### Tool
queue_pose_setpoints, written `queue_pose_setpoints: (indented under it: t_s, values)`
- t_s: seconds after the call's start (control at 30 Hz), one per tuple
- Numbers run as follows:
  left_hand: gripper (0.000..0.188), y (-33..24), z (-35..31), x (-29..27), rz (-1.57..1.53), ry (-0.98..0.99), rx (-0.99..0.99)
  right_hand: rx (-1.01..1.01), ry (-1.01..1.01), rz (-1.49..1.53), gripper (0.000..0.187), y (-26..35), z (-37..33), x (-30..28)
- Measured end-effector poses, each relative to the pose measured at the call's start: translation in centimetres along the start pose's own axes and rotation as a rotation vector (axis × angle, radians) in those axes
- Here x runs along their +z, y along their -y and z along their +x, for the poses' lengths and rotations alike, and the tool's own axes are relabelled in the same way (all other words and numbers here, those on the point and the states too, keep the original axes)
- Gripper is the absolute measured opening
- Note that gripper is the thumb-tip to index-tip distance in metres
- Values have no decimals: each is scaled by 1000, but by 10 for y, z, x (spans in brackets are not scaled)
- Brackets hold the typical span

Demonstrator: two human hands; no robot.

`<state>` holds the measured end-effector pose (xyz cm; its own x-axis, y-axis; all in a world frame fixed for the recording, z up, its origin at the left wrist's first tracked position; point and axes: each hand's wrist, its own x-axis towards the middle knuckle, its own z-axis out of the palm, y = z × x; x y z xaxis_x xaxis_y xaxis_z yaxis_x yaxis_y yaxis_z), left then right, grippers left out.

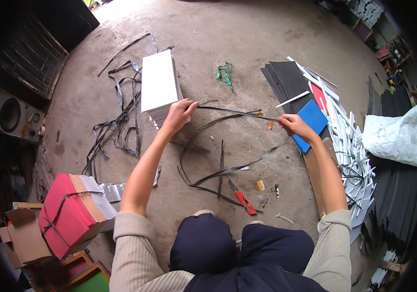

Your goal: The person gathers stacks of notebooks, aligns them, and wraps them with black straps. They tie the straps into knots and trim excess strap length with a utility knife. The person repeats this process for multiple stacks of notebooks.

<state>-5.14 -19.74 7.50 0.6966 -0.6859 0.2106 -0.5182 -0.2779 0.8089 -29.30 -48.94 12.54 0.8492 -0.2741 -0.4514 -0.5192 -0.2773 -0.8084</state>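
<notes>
A thin black plastic strap (237, 112) stretches between my two hands, above the concrete floor. My left hand (181, 114) pinches one end, close by the near side of a tall stack of white sheets (159, 80). My right hand (295, 127) is closed on the strap farther right, in front of a blue sheet (312, 120). More black strap (208, 178) curls loosely on the floor below; whether it is the same piece I cannot tell. A red box cutter (243, 197) with its blade out lies ahead of my knees.
Tangled black straps (121, 127) lie left of the white stack. A green strap (226, 76) sits farther off. White strips (352, 146) and dark sheets (286, 82) pile up at right. Near left stands a strapped red bundle (72, 209) beside an open cardboard box (26, 233).
</notes>
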Motion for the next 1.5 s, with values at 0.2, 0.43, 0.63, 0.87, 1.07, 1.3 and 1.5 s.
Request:
queue_pose_setpoints:
  t_s: [0.2,0.43,0.63,0.87,1.07,1.3,1.5]
  values:
    - [31,58,4,-102,192,-413,-90,-27,-302,-290,18,-40,-49,-92]
    - [29,25,-8,-134,332,-405,54,-165,-929,-330,26,-57,-209,-268]
    - [20,0,-41,-25,168,-78,197,155,-950,-985,45,-114,-202,-227]
    - [26,44,-104,80,492,397,160,318,-653,-1151,75,-192,-112,-72]
    - [21,70,-116,81,711,582,214,-218,-334,-1149,69,-174,-19,53]
    - [37,87,-84,110,598,219,383,-572,-294,-1245,53,-154,50,108]
    - [24,111,-81,121,683,293,244,-544,-319,-1192,22,-185,64,117]
